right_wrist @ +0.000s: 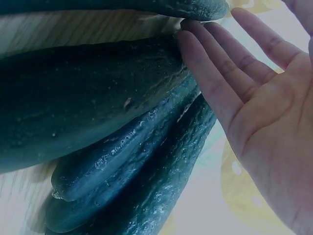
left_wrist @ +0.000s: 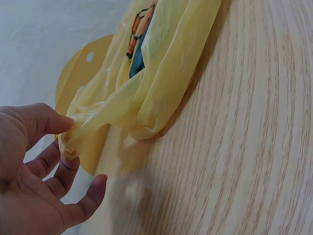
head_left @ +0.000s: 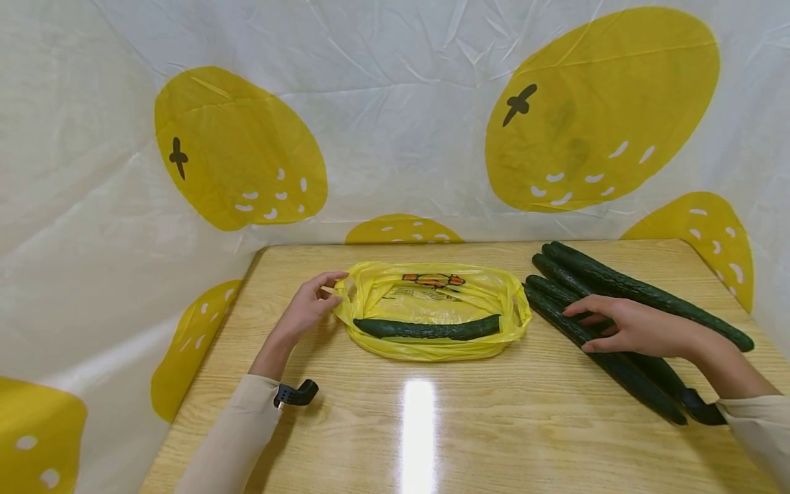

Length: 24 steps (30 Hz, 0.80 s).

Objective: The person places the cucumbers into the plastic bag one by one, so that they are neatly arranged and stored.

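Note:
A yellow plastic bag [head_left: 432,351] lies spread on the table with its mouth open, and one dark green cucumber [head_left: 426,330] rests inside it. At the bag's left end my left hand [head_left: 308,305] pinches a gathered bit of the plastic; the left wrist view shows this bag handle [left_wrist: 73,139] between thumb and fingers. Several long cucumbers [head_left: 660,295] are fanned out on the right. Over them is my right hand [head_left: 642,328]. Its fingers [right_wrist: 215,81] are extended in the right wrist view, fingertips right at the ends of the cucumbers, gripping none.
The wooden table [head_left: 370,425] carries everything, with a bright light reflection in front of the bag. Behind and to the left hangs a white curtain [head_left: 395,151] printed with yellow fruit. A black wrist strap [head_left: 296,393] sits on the left sleeve.

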Tool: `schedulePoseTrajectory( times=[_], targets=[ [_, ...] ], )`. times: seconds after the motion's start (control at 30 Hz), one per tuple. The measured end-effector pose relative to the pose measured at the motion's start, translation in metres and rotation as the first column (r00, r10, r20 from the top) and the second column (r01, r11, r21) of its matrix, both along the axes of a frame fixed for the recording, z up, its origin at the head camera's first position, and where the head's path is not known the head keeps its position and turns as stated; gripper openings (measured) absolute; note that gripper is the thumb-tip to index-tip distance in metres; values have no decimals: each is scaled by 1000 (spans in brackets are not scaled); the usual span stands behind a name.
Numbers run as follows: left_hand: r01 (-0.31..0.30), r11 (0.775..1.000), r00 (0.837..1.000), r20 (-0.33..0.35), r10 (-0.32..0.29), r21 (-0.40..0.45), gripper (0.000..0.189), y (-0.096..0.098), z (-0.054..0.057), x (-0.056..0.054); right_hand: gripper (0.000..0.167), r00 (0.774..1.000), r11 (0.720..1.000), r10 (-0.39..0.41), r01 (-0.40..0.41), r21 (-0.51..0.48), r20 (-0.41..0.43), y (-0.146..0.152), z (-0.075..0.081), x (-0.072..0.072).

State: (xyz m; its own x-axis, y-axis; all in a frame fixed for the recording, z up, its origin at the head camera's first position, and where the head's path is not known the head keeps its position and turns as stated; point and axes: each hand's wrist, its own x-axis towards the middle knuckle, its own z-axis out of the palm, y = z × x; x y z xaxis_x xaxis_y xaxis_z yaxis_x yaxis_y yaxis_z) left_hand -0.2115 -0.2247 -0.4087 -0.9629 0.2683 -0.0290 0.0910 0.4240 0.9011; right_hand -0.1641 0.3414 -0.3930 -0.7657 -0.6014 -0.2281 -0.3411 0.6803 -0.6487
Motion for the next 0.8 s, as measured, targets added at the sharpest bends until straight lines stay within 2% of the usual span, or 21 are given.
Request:
schedulePoseTrajectory(
  times=[0.2,0.47,0.63,0.8],
  targets=[
    [-1,1000,1000,0,1,7,48,0,-2,-1,60,1000,1000,-1,1,8,-9,-1,-2,-1],
    [-1,1000,1000,2,1,8,48,1,-1,1,57,995,997,31,-24,71,-90,-3,-7,-4],
    [-4,1000,1000,6,4,14,48,1,-1,1,63,996,993,2,8,118,-87,-7,-7,-5],
    [-4,1000,1000,3,3,11,48,0,-2,-1,71,997,987,15,-2,159,-76,-11,-6,-6]
  ],
)
